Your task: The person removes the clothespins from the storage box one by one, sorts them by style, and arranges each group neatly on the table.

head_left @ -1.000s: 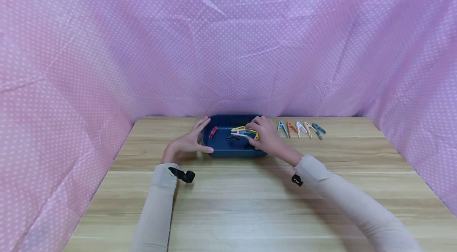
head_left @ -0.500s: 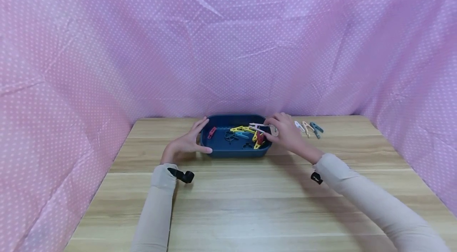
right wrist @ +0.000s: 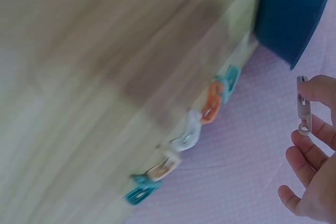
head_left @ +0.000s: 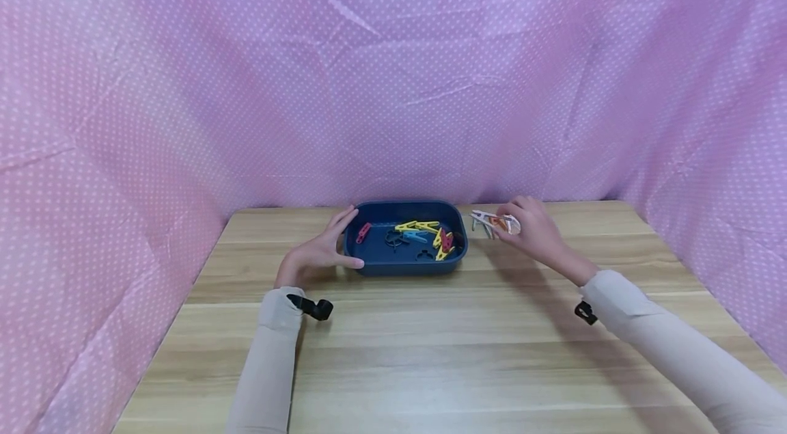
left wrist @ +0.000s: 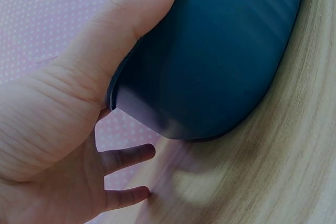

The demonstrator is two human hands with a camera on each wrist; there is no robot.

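Observation:
My right hand (head_left: 531,229) pinches a pale pinkish-white clothespin (head_left: 484,217) between thumb and forefinger, above the table just right of the tray. Beneath and beyond it, a row of clothespins includes an orange one (right wrist: 212,103), a white one (right wrist: 187,131) and a teal one (right wrist: 142,189); the hand hides most of them in the head view. My left hand (head_left: 322,246) spans the left end of the dark blue tray (head_left: 406,269). Its thumb lies along the rim, and two of its fingers (left wrist: 128,158) extend straight, apart from the wall.
Inside the tray lie a red clothespin (head_left: 363,233), several yellow ones (head_left: 427,226), a blue one (head_left: 415,236) and dark ring-shaped pieces (head_left: 393,238). The wooden table (head_left: 393,352) meets a pink dotted cloth (head_left: 393,78) at its back edge.
My right hand has moved from inside the tray out to the right, carrying the pale clothespin over the row. My left hand keeps its place at the tray's left end.

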